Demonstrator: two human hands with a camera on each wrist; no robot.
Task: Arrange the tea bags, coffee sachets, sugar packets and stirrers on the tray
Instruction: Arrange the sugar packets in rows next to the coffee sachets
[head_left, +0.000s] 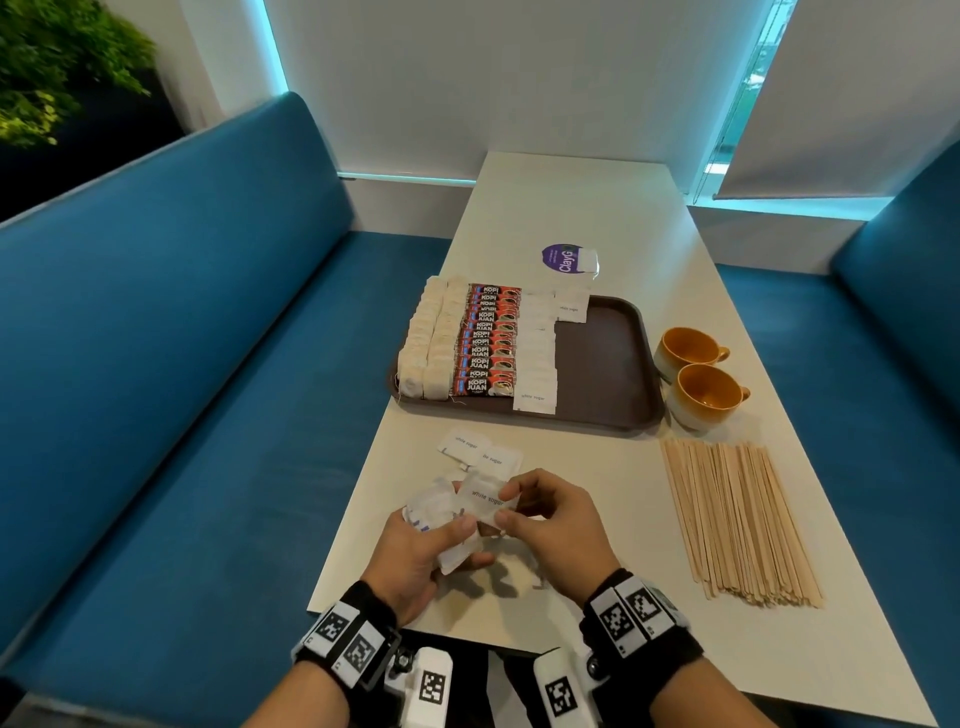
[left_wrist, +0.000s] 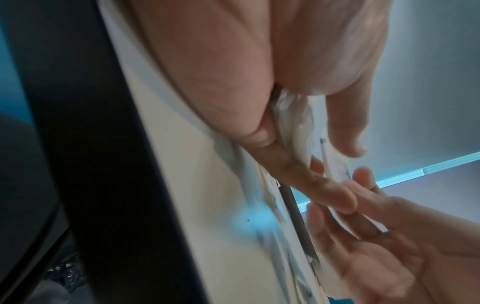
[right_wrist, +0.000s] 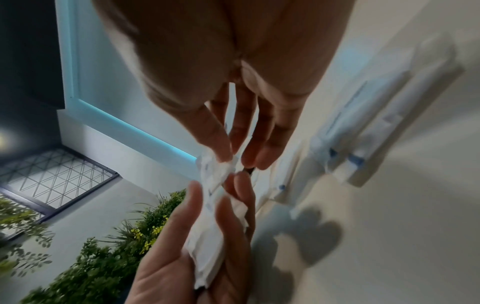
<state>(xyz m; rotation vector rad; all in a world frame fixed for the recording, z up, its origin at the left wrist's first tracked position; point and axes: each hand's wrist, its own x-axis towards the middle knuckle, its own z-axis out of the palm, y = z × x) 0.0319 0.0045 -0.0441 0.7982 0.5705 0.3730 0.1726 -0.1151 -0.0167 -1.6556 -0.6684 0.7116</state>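
A blue bench seat (head_left: 182, 364) runs along the left of the white table (head_left: 597, 218). On the brown tray (head_left: 608, 364), going left to right, stand two rows of tea bags (head_left: 428, 338), a row of red Kopi Juan coffee sachets (head_left: 485, 340), then a column of white sugar packets (head_left: 537, 358) with one more packet (head_left: 571, 306) beside its far end; the right part of the tray is bare.

Nearer, two loose sugar packets (head_left: 480, 452) lie on the table in front of the tray. Just behind them the left hand (head_left: 421, 556) has its grip curled around a bundle of sugar packets (head_left: 436, 512), thumb on top. The right hand (head_left: 556, 525) pinches a single white sugar packet (head_left: 485, 499) between thumb and fingers, right against that bundle.

A purple round sticker (head_left: 563, 260) sits beyond the tray. To the right of the tray stand two yellow-lined cups (head_left: 696, 374), and nearer lies a spread of wooden stirrers (head_left: 737, 519), flat on the table.
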